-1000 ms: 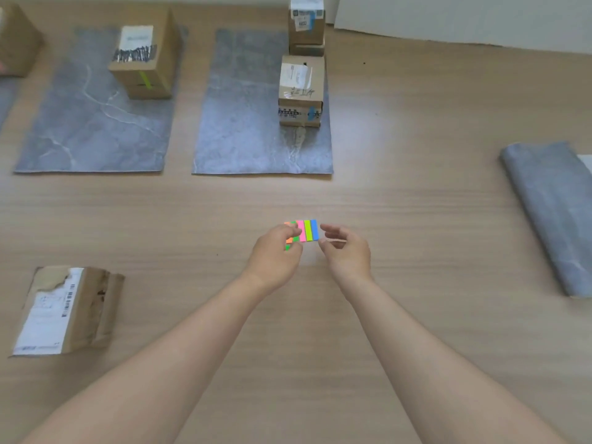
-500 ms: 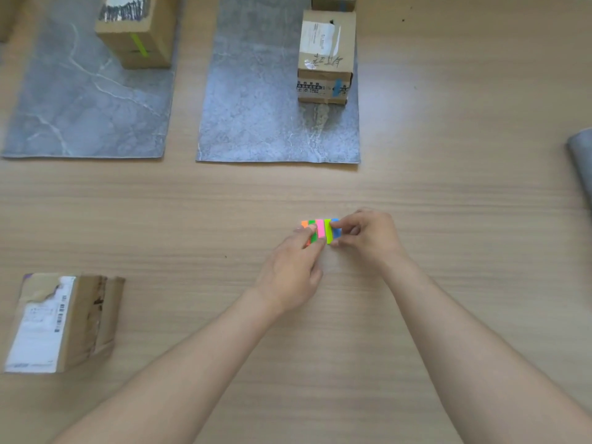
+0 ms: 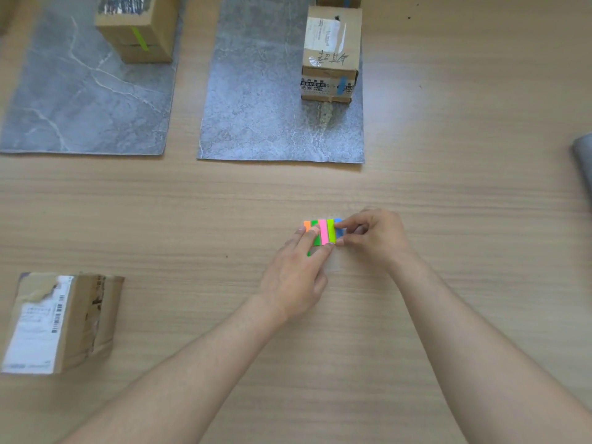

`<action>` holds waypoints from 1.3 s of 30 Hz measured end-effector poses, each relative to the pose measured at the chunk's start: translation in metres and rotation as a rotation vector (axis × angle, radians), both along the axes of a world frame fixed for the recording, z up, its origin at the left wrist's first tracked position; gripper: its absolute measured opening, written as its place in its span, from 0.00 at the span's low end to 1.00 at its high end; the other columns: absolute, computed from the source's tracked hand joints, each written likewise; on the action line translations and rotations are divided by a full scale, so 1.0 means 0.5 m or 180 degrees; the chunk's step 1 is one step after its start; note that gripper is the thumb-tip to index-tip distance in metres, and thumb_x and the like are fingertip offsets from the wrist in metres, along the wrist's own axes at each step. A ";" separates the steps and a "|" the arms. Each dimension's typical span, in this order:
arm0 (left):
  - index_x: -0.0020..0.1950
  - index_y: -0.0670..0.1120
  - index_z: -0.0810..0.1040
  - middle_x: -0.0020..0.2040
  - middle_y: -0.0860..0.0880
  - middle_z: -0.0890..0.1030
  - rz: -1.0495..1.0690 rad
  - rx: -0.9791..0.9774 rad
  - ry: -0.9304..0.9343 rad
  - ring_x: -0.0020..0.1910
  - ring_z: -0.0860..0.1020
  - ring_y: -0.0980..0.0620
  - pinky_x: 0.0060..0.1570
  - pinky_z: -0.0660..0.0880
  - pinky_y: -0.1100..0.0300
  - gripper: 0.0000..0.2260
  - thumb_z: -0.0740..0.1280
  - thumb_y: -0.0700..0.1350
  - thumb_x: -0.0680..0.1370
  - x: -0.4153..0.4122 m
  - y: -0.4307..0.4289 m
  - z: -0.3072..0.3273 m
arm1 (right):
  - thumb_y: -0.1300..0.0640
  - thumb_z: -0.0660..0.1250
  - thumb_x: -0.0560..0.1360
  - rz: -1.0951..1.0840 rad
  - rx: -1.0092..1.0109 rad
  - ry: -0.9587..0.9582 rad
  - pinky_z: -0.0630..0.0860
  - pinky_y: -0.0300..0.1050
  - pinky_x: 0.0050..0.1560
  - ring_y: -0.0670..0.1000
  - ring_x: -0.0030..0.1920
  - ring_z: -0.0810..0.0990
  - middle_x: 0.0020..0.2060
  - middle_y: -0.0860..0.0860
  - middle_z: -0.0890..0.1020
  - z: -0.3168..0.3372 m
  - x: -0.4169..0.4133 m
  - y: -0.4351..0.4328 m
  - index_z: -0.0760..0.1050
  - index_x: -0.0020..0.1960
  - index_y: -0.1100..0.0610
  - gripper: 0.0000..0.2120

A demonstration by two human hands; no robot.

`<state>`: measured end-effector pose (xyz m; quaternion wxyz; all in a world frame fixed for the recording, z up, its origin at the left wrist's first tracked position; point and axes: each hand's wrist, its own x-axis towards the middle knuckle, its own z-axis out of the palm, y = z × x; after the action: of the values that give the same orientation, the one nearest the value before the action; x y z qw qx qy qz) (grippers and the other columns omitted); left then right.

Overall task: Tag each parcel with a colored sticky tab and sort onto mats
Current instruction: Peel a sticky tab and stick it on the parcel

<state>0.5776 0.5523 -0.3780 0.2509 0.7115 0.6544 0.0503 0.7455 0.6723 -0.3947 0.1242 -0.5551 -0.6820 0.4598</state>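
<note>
The sticky tab pad [image 3: 323, 232] is about mid-worktop, a little toward the right edge, with strips of orange, green, pink, lime and blue side by side. My left hand [image 3: 294, 277] holds it: the fingers lie across the orange and green strips, and the thumb tip sits at the pad's near edge under the pink one. I cannot tell whether the pad rests flat on the wooden worktop [image 3: 464, 203] or is held just above it. My right hand [image 3: 374, 238] has a narrow grip, with forefinger and thumb pinching the blue tab [image 3: 339, 232] at the pad's right side.

Toward the far edge lie two grey marbled mats. The middle mat [image 3: 256, 100] carries a taped parcel [image 3: 331, 56] at its right side, with a blue tab on its front face. A second box [image 3: 339, 0] is just behind it, cut off by the frame. The left mat [image 3: 80, 100] carries a parcel [image 3: 137, 30] with a lime tab on its front. An untagged parcel [image 3: 61, 322] with a white shipping label lies on the bare worktop by the left edge, well apart from my hands. A grey roll [image 3: 583, 158] shows at the right edge.
</note>
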 end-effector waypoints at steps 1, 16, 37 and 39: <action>0.70 0.46 0.75 0.73 0.38 0.70 -0.0006 0.0018 0.0002 0.74 0.66 0.34 0.72 0.66 0.47 0.27 0.53 0.50 0.73 -0.001 -0.001 -0.003 | 0.62 0.85 0.62 0.0019 0.0024 -0.0019 0.69 0.28 0.36 0.39 0.30 0.74 0.36 0.48 0.80 -0.001 0.001 0.000 0.88 0.48 0.52 0.16; 0.70 0.46 0.75 0.72 0.39 0.71 -0.0002 0.0100 -0.0015 0.75 0.65 0.35 0.72 0.66 0.47 0.25 0.59 0.47 0.73 -0.002 -0.002 -0.015 | 0.61 0.80 0.69 0.0761 0.1151 -0.0227 0.74 0.39 0.37 0.46 0.32 0.77 0.36 0.51 0.82 -0.013 0.011 0.000 0.88 0.48 0.56 0.09; 0.75 0.55 0.69 0.72 0.39 0.69 0.0087 0.0204 0.0661 0.72 0.66 0.34 0.65 0.70 0.41 0.27 0.60 0.55 0.75 0.043 0.002 -0.029 | 0.59 0.71 0.78 0.0393 0.0852 -0.0394 0.66 0.33 0.42 0.48 0.42 0.77 0.43 0.50 0.83 -0.020 0.007 -0.016 0.82 0.48 0.56 0.02; 0.75 0.55 0.69 0.73 0.39 0.69 0.0072 0.0219 0.0697 0.72 0.66 0.34 0.65 0.69 0.41 0.28 0.61 0.56 0.74 0.042 0.001 -0.031 | 0.59 0.68 0.80 0.0326 0.0746 -0.0434 0.65 0.37 0.43 0.49 0.43 0.77 0.43 0.50 0.83 -0.018 0.003 -0.016 0.81 0.49 0.57 0.04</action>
<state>0.5987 0.5526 -0.3937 0.1528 0.7135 0.6837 -0.0024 0.7470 0.6644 -0.4038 0.1179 -0.5312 -0.7653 0.3439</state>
